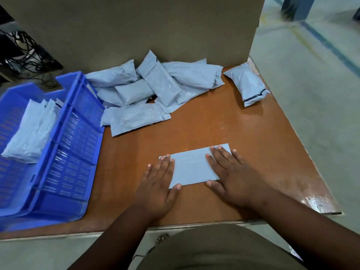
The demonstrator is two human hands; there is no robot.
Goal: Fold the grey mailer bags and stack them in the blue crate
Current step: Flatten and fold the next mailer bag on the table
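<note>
The blue crate [64,145] runs off the left edge, and both palms cover the ends of the flat mailer bag [191,165].

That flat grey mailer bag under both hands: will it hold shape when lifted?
Probably not. The flat grey mailer bag looks thin and filmy, so it likely droops and springs open. Its smooth plastic may slide on the glossy brown table. Left hand and right hand press it flat.

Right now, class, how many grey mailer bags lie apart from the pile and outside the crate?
2: a flat mailer bag pressed under both hands at the table's near edge, and a stuffed bag alone at the far right. The pile may hide others.
</note>
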